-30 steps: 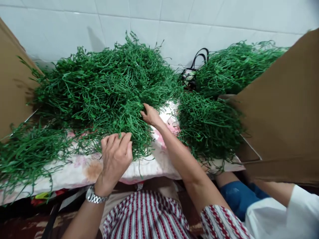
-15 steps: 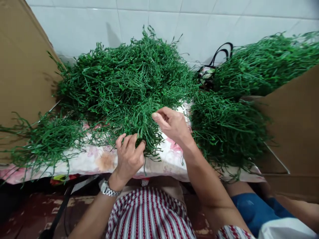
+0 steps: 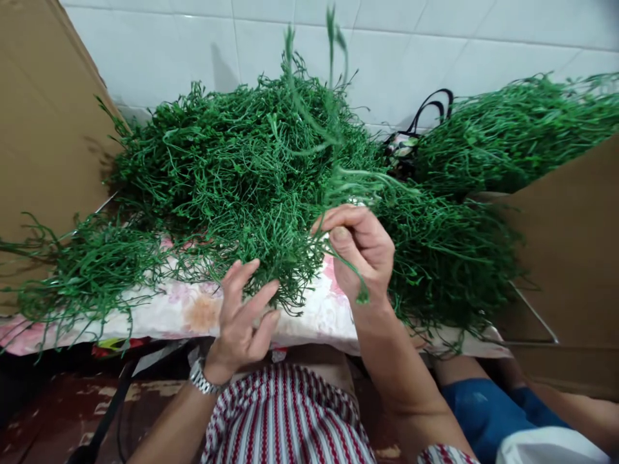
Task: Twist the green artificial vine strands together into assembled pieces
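My right hand [image 3: 365, 248] pinches a small bunch of thin green stems [image 3: 338, 183] between thumb and fingers. The stems are raised above the table, and their tips are blurred by motion; one stem end bends down across my palm. My left hand [image 3: 246, 316], with a metal-band watch [image 3: 204, 379] on its wrist, is open with its fingers apart. It hovers at the near edge of a large heap of green stems [image 3: 232, 154], and nothing shows in its grasp.
A flowered cloth [image 3: 203, 312] covers the table. More stems [image 3: 97, 264] lie at the left and a second heap [image 3: 435, 251] at the right. Cardboard [image 3: 39, 148] stands on both sides. A black-handled bag [image 3: 402, 145] leans near the tiled wall. Another person's blue-clad leg [image 3: 483, 412] is at lower right.
My right hand, empty before, has closed on a bunch of stems and moved slightly right, lifting them. My left hand has opened and drawn back from the heap's near edge.
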Demonstrator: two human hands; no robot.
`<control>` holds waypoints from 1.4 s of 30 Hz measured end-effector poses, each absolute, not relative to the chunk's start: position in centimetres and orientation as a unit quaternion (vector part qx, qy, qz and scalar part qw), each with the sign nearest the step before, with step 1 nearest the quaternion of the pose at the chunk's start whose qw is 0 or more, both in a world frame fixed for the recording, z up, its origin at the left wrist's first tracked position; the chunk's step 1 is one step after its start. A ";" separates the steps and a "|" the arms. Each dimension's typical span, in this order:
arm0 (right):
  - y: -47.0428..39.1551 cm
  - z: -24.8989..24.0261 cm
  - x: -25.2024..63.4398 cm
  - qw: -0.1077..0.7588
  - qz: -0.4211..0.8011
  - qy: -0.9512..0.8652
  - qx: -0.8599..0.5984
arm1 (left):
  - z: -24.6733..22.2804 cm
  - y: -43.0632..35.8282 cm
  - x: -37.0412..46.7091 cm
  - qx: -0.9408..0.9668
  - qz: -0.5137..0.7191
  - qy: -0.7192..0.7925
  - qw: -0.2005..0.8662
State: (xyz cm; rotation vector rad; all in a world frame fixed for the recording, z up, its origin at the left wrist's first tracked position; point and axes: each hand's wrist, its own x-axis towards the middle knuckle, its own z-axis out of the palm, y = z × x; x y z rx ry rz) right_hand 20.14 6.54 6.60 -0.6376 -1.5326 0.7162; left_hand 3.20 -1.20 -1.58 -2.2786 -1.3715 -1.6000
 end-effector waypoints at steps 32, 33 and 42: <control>-2.0 -1.3 17.1 0.413 0.283 -0.807 -0.314 | 0.5 -2.4 4.5 -0.473 -0.628 -0.430 -0.444; -2.0 -1.3 17.1 0.409 0.276 -0.814 -0.305 | 0.6 -2.4 4.5 -0.469 -0.635 -0.430 -0.439; -2.7 3.2 22.5 0.498 0.245 -0.763 -0.332 | 1.1 -2.8 4.3 -0.669 -0.576 -0.456 -0.115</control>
